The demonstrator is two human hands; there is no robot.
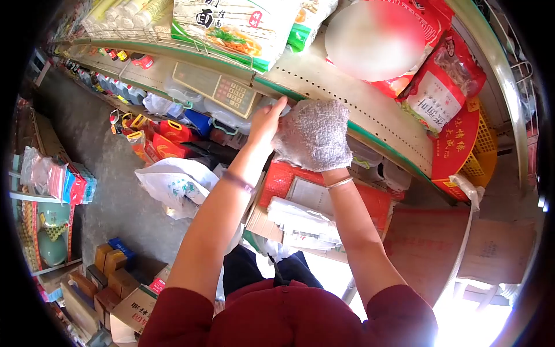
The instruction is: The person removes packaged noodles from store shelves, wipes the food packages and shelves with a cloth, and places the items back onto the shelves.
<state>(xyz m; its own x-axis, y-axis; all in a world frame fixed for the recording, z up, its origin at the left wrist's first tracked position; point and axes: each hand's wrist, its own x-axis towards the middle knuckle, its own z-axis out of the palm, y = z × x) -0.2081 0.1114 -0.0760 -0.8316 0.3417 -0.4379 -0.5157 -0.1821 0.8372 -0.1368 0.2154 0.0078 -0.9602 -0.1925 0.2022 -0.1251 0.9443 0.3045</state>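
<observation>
At the front edge of a stocked shop shelf (315, 74), a grey cloth (317, 136) over the right hand, down to the wrist (335, 174) and a silver bangle (340, 183); left hand (266, 126) close against the left side of the cloth, fingertips upward, impossible to tell whether pinching fabric or merely touching; right hand hidden inside, spread or curled likewise impossible to tell; farther left along the front edge, a noodle packet (234, 29); near the left fingertips, a keypad device (234, 95); toward the right end of the shelf, a red-and-white food bag (436, 95); below, a red package (280, 176); judging by the pose, midway through adjusting the cloth; calling next, on that reading, for a sure left-hand hold on the fabric, clear of the front edge.
</observation>
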